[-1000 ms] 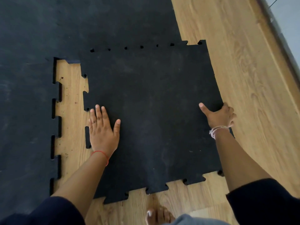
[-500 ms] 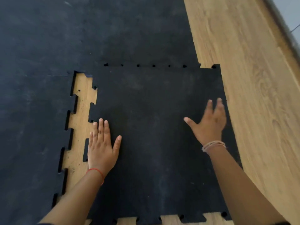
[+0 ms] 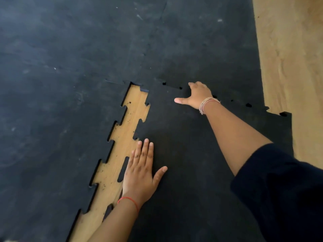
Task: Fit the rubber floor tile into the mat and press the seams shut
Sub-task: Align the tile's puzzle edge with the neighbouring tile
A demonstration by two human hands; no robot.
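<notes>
A black rubber tile (image 3: 188,142) with jigsaw edges lies on the floor beside the large black mat (image 3: 70,75). A strip of bare wood (image 3: 125,140) separates the tile's left teeth from the mat's teeth. Along the tile's far edge the teeth overlap the mat, with small dark gaps showing. My left hand (image 3: 141,168) lies flat, fingers together, on the tile near its left edge. My right hand (image 3: 195,95) reaches to the far seam, fingers pressing down on it and thumb stretched left.
Bare wooden floor (image 3: 293,58) runs along the right of the mat and tile. Dark crumbs dot the wood in the gap. My dark sleeve (image 3: 279,189) covers the lower right of the view.
My right hand left the tile's right part and reached forward to the far seam. The left hand stayed flat near the left edge. The view turned and moved closer.
</notes>
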